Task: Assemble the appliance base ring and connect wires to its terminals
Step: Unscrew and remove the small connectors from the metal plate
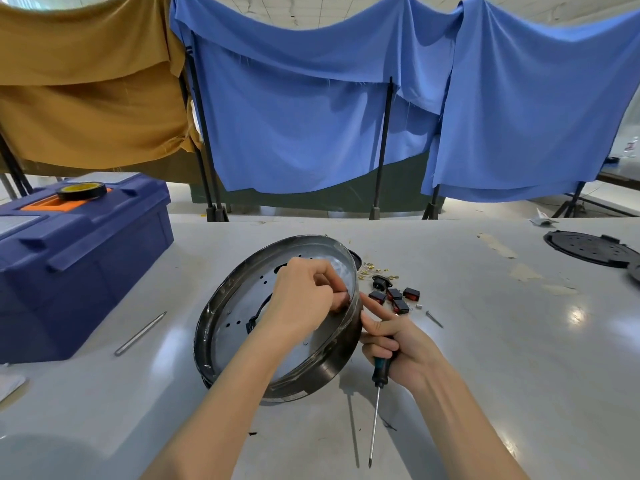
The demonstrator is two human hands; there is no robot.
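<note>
The dark round appliance base ring (pixel 221 327) stands tilted on the grey table, its open side facing me. My left hand (pixel 304 299) reaches inside it, and its curled fingertips pinch something small and dark against the inner right wall. My right hand (pixel 398 344) is just outside that wall. It grips a screwdriver (pixel 377 393) with the shaft pointing down toward me, while its forefinger stretches out onto the ring's rim. Several black rocker switches with red faces (pixel 396 296) and small brass terminals (pixel 372 270) lie just right of the ring.
A blue toolbox (pixel 79 265) with a black tape roll (pixel 81 191) on top stands at the left. A metal rod (pixel 140 333) lies beside it. A loose screw (pixel 434 319) lies right of the switches. A black round plate (pixel 590 248) sits far right. Blue and tan cloths hang behind.
</note>
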